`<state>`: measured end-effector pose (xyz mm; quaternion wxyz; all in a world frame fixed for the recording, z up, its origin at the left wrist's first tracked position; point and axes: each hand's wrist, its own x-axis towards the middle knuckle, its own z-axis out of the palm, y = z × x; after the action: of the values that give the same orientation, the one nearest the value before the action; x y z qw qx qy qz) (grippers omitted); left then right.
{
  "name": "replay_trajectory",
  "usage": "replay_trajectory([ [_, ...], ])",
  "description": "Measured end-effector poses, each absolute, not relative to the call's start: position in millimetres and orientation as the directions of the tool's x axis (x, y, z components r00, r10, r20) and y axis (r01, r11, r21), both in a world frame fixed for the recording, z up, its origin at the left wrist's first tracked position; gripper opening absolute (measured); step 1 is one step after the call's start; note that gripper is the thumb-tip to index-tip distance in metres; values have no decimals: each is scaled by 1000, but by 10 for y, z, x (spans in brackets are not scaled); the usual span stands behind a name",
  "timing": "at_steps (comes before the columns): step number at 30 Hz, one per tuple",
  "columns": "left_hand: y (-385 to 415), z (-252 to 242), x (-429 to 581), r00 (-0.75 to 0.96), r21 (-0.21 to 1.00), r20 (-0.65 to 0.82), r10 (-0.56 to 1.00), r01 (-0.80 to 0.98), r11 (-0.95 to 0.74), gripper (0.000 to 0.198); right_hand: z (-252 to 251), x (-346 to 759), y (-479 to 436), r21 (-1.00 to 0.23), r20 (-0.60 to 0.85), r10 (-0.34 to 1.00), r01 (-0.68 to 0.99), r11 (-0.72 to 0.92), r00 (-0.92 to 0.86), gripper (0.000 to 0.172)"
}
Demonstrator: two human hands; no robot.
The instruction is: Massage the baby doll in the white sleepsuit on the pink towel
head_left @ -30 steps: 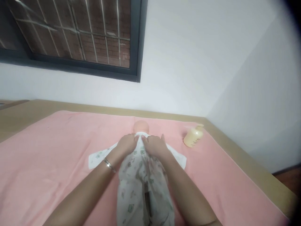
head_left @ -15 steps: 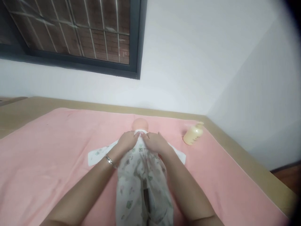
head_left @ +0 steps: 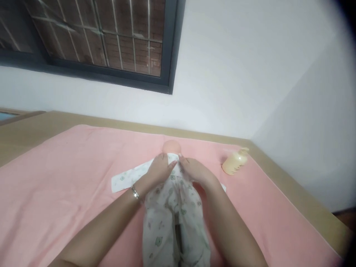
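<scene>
A white baby outfit (head_left: pixel 160 222) with small green and grey prints lies over a doll with a smooth rounded head (head_left: pixel 171 146). One sleeve (head_left: pixel 126 180) is spread to the left; most of the other hides under my right forearm. My left hand (head_left: pixel 161 167) is closed on the outfit near its collar, the thumb lying across the chest. On the opposite side of the neckline, my right hand (head_left: pixel 196 171) pinches the cloth. Several fingers are hidden. The doll's body is covered by the outfit and my hands.
Pink cloth (head_left: pixel 91 163) covers much of the wooden table (head_left: pixel 300 207). A pale yellow pump bottle (head_left: pixel 235 163) stands tilted-looking at the right, near the cloth's edge. White wall (head_left: pixel 217 81) and a dark-framed barred window (head_left: pixel 168 48) rise behind.
The whole view has shifted a little, so things appear further right. My left thumb has moved down from the collar, and my right hand has turned slightly at the neckline.
</scene>
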<state>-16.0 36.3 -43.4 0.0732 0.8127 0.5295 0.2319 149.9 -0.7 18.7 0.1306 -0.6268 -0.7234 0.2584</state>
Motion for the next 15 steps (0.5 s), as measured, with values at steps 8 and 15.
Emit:
replay_trajectory([
  [8, 99, -444, -59, 334, 133, 393, 857, 901, -412, 43, -151, 1435, 400, -434, -147, 988, 900, -33, -35, 71],
  [15, 97, -434, -68, 380, 157, 395, 836, 869, -469, 39, -157, 1434, 258, -355, -87, 995, 935, 20, -55, 70],
])
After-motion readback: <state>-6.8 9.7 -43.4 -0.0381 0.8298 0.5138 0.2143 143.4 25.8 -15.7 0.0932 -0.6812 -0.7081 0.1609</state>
